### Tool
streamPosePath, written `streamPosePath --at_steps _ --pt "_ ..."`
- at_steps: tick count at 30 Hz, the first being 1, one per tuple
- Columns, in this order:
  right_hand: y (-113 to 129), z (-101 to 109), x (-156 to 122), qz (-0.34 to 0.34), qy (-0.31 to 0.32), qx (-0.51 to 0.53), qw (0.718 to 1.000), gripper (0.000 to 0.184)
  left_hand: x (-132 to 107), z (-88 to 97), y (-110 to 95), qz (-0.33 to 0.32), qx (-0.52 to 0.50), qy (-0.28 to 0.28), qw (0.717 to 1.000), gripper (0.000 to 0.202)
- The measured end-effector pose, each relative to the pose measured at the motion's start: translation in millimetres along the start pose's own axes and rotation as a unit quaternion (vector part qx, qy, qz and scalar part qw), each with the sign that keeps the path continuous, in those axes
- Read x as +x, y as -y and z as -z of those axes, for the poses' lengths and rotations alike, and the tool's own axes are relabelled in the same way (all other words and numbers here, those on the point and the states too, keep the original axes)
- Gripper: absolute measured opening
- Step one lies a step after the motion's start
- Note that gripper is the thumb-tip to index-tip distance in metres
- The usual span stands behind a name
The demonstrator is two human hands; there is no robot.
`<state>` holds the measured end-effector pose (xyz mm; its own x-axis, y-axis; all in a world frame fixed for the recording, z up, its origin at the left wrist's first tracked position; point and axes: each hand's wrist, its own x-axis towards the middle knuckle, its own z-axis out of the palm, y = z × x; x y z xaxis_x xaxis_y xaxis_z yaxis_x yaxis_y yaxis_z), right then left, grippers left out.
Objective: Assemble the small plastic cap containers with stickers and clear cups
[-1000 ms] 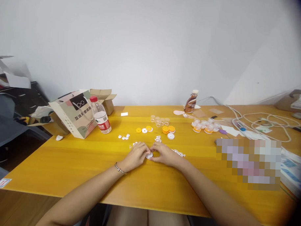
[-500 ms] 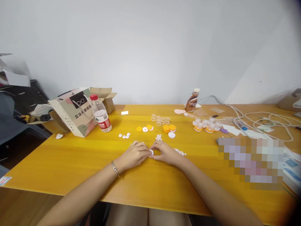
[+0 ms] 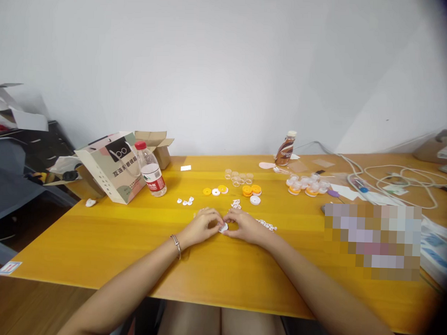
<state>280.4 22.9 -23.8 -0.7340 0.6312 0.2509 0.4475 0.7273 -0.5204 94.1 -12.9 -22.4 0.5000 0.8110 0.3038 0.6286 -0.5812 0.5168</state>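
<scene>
My left hand (image 3: 201, 226) and my right hand (image 3: 245, 226) meet on the yellow table (image 3: 107, 241), fingers curled and pinched together on a small white round disc (image 3: 223, 228) held between them. A thin bracelet sits on my left wrist. Just beyond my hands lie small white lacy pieces (image 3: 236, 204) and another white strip (image 3: 267, 225) by my right hand. Further back are orange and white discs (image 3: 251, 191), a white disc (image 3: 254, 200), small white bits (image 3: 184, 201) and clear little cups (image 3: 238, 177).
A water bottle (image 3: 150, 173), a paper bag (image 3: 111, 166) and a cardboard box (image 3: 158, 143) stand at back left. A brown drink bottle (image 3: 284, 149), more orange-and-clear pieces (image 3: 306, 186) and white cables (image 3: 391, 180) lie at back right. A blurred patch covers the right side.
My hands stay together on the white disc; the fingers shifted slightly around it, and the disc now shows tilted between the fingertips. The view moved a little.
</scene>
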Motion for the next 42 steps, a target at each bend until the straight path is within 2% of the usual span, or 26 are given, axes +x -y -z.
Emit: streamPosePath --at_steps 11,24,30,38,42 --pt "1 -1 -1 0.000 -0.014 0.007 1.000 0.012 0 1.5 -2 0.023 -0.004 -0.029 0.999 0.011" --pt "5 0 0 -0.009 -0.003 0.015 1.000 0.013 2 5.5 -9 0.029 0.068 0.020 0.997 0.011" --pt "6 -1 1 -0.002 -0.005 0.007 1.000 0.012 2 10.4 -15 0.023 0.098 0.008 0.995 0.010" --pt "6 -1 1 -0.002 -0.001 0.021 1.000 0.012 6 7.2 -11 0.031 0.092 0.038 0.995 0.011" --pt "8 0 1 -0.012 -0.006 0.036 0.999 0.010 7 9.9 -11 0.012 0.109 0.023 0.994 0.011"
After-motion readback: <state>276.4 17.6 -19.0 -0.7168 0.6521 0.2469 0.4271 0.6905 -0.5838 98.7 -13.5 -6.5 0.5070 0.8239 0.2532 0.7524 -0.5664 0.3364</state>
